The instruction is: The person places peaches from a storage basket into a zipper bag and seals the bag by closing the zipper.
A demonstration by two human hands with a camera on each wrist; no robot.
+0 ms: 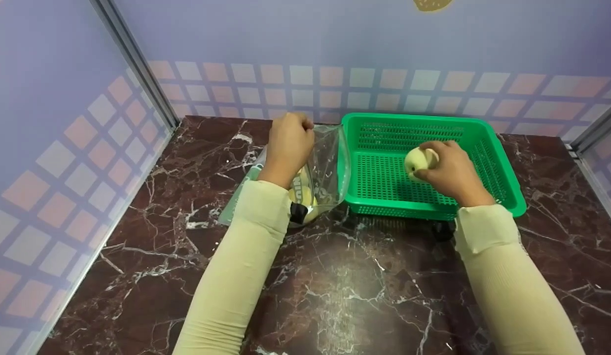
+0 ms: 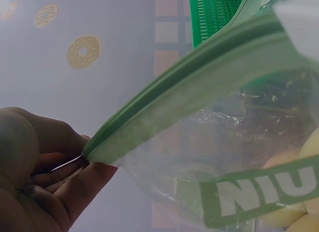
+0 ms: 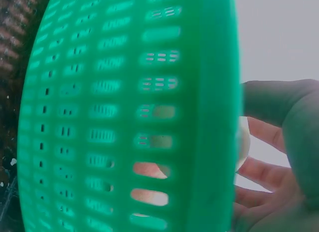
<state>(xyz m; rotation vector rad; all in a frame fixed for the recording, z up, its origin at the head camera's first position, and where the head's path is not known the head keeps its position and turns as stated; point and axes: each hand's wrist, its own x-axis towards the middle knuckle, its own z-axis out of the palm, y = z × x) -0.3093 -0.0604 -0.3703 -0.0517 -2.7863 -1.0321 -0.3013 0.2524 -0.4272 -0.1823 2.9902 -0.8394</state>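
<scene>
Lilac walls patterned with pink and white squares stand behind and beside a dark red marbled tabletop veined in white. Two pale yellow-green sleeves reach across it. Toward the back sits a green perforated plastic basket. Just left of it, a clear zip bag with a green band lettered "NIU" bears several yellowish fruits in its lower part. The left hand pinches the bag's edge at the green zip strip, thumb and fingers together. The right hand, fingers curved, grips a round, pale yellow apple-like fruit within the basket, partly above the rim; whether it touches the basket's floor I cannot tell.
</scene>
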